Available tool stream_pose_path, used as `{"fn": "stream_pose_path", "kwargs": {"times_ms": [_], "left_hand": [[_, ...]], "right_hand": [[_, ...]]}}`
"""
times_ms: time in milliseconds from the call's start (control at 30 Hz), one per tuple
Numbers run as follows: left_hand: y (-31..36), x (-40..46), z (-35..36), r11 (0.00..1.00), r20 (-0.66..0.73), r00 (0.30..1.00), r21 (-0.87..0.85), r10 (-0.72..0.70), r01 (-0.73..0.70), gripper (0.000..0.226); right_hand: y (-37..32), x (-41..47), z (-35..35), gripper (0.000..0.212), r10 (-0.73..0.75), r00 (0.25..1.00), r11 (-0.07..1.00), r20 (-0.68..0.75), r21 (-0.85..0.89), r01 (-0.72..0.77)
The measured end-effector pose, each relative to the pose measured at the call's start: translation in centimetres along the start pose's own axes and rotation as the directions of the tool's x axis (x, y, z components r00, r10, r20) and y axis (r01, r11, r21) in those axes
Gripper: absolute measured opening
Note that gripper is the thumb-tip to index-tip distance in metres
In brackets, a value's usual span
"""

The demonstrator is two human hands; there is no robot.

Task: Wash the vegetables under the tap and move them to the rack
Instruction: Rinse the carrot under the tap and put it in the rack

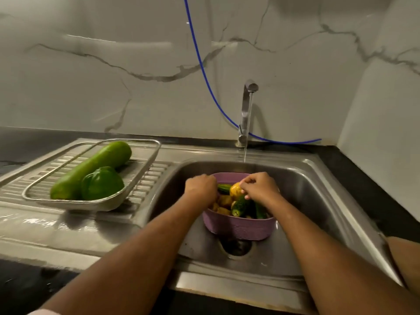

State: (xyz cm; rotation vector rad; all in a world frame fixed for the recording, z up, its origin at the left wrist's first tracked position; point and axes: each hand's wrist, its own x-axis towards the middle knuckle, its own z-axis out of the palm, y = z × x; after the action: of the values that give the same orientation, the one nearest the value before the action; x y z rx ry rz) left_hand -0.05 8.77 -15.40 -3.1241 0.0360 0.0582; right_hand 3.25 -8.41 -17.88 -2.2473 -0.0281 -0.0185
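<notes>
Home kitchen — steel sink (pixel 318 178), tap (pixel 246 110).

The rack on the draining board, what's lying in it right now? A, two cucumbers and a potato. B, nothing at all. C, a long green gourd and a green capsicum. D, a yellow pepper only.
C: the rack holds a long green gourd with a green capsicum beside it, while the cucumbers and yellow vegetable sit in the purple basket in the sink.
</notes>
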Motion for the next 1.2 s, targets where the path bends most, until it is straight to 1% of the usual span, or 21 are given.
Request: {"fn": "stream_pose_path", "kwargs": {"times_ms": [67, 167, 233, 300, 367, 433, 500, 533, 567, 600, 667, 733, 767, 800, 833, 867, 900, 933, 967, 1067, 1200], "left_hand": [[-0.8, 0.4, 0.1, 1.000, -0.026, 1.000, -0.002, -0.017, 0.017, 0.042], [-2.0, 0.9, 0.4, 0.999, 0.064, 0.997, -0.032, -0.038, 0.040, 0.052], [-2.4, 1.1, 0.7, 0.996, 0.080, 0.995, -0.063, -0.058, 0.063, 0.057], [-2.5, 1.2, 0.9, 0.994, 0.070, 0.995, -0.085, -0.064, 0.070, 0.057], [-2.4, 1.5, 0.9, 0.995, 0.027, 0.999, -0.091, -0.046, 0.048, 0.048], [-2.5, 1.7, 0.5, 0.988, -0.039, 0.998, -0.149, -0.040, 0.034, 0.031], [-2.5, 1.7, -0.3, 0.974, -0.157, 0.987, -0.227, -0.021, -0.015, 0.016], [-2.4, 1.8, -0.9, 0.959, -0.221, 0.975, -0.278, 0.001, -0.064, 0.012], [-2.0, 1.7, -1.4, 0.924, -0.269, 0.963, -0.362, 0.024, -0.124, 0.011], [-1.4, 1.8, -1.9, 0.854, -0.294, 0.956, -0.490, 0.025, -0.173, 0.012], [0.3, 2.3, -2.9, 0.630, -0.260, 0.966, -0.751, -0.009, -0.196, 0.019], [2.3, 3.1, -3.7, 0.391, -0.132, 0.990, -0.914, -0.038, -0.107, 0.021], [3.4, 3.8, -4.0, 0.260, -0.052, 0.997, -0.965, -0.052, -0.037, 0.022], [4.4, 4.5, -4.2, 0.106, 0.042, 0.997, -0.993, -0.068, 0.049, 0.022], [5.4, 5.3, -4.4, -0.052, 0.146, 0.987, -0.988, -0.065, 0.142, 0.021], [6.1, 5.8, -4.4, -0.170, 0.235, 0.971, -0.960, -0.051, 0.223, 0.020], [6.5, 6.2, -4.0, -0.238, 0.286, 0.957, -0.933, -0.039, 0.269, 0.018], [6.8, 6.8, -3.3, -0.262, 0.308, 0.951, -0.920, -0.028, 0.290, 0.019], [6.9, 7.2, -2.5, -0.259, 0.306, 0.951, -0.922, -0.029, 0.289, 0.021], [6.7, 6.7, -0.6, -0.213, 0.266, 0.964, -0.943, -0.025, 0.255, 0.029], [6.2, 6.4, 0.5, -0.241, 0.290, 0.957, -0.930, -0.011, 0.279, 0.032]], "right_hand": [[-0.2, 0.1, 0.3, 0.011, -0.013, 1.000, 1.000, 0.027, -0.003, 0.013], [-0.5, 0.2, 0.4, 0.010, -0.031, 0.998, 1.000, 0.050, 0.007, 0.030], [-0.5, 0.1, 0.4, 0.009, -0.033, 0.998, 0.999, 0.059, 0.008, 0.032], [-0.5, 0.0, 0.4, 0.008, -0.032, 0.997, 0.999, 0.065, 0.012, 0.032], [-0.4, -0.1, 0.3, 0.010, -0.037, 0.997, 0.999, 0.063, 0.013, 0.037], [-0.5, -0.1, 0.5, 0.013, -0.038, 0.997, 0.999, 0.064, 0.028, 0.036], [-0.9, -0.1, 0.5, 0.015, -0.049, 0.997, 0.995, 0.063, 0.093, 0.043], [-1.3, -0.1, 0.5, 0.019, -0.058, 0.996, 0.989, 0.061, 0.140, 0.049], [-1.7, -0.1, 0.4, 0.024, -0.066, 0.996, 0.980, 0.060, 0.189, 0.054], [-2.1, -0.2, 0.2, 0.029, -0.080, 0.995, 0.972, 0.054, 0.224, 0.066], [-2.3, -0.2, -0.4, 0.041, -0.091, 0.994, 0.965, 0.057, 0.251, 0.074], [-1.6, -0.2, -1.0, 0.051, -0.058, 0.995, 0.959, 0.081, 0.281, 0.033], [-1.0, -0.2, -1.2, 0.056, -0.042, 0.995, 0.956, 0.085, 0.293, 0.016], [-0.7, -0.2, -1.2, 0.060, -0.037, 0.996, 0.956, 0.083, 0.293, 0.011], [-0.2, 0.1, -1.2, 0.065, -0.031, 0.998, 0.959, 0.062, 0.282, 0.012], [0.3, 0.4, -1.1, 0.068, -0.026, 0.999, 0.963, 0.031, 0.269, 0.017], [0.8, 0.8, -0.8, 0.068, -0.025, 1.000, 0.964, 0.011, 0.267, 0.021], [1.3, 1.4, -0.6, 0.065, -0.020, 1.000, 0.962, 0.008, 0.272, 0.017], [1.3, 1.5, -0.5, 0.060, -0.006, 1.000, 0.961, 0.018, 0.276, 0.001], [1.0, 1.2, -0.4, 0.044, 0.047, 0.996, 0.971, 0.069, 0.231, -0.061], [0.5, 0.8, -0.3, 0.038, 0.017, 0.997, 0.989, 0.070, 0.147, -0.027]]}}
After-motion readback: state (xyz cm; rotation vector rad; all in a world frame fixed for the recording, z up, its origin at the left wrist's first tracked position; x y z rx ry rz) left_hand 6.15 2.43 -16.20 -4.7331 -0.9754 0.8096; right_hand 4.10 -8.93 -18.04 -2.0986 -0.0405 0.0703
